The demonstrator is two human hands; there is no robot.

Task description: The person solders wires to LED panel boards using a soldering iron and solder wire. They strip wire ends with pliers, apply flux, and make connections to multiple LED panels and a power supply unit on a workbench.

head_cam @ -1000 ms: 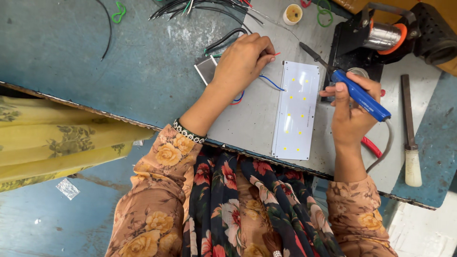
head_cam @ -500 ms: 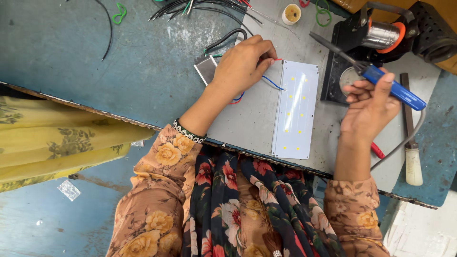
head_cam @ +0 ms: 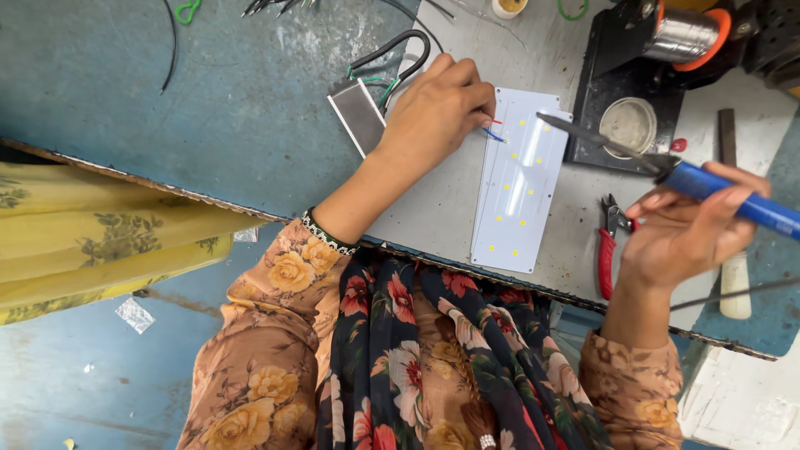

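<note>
My left hand (head_cam: 435, 108) rests on the workbench, pinching thin red and blue wires (head_cam: 493, 129) against the left edge of a white LED panel (head_cam: 518, 179) dotted with small yellow chips. My right hand (head_cam: 685, 229) grips a soldering iron with a blue handle (head_cam: 733, 198). Its dark metal tip (head_cam: 583, 133) points left and hovers over the panel's upper right corner. A small grey driver box (head_cam: 357, 117) with green and black leads lies just left of my left hand.
A black stand with a round tin (head_cam: 629, 123) and a solder spool (head_cam: 687, 33) sits behind the panel. Red-handled cutters (head_cam: 607, 250) lie right of the panel. A white-handled tool (head_cam: 733, 283) lies at the far right. Loose cables (head_cam: 392, 50) lie at the back.
My right hand has swung the soldering iron down and left, from the stand toward the panel's upper right corner. My left hand has stayed on the wires.
</note>
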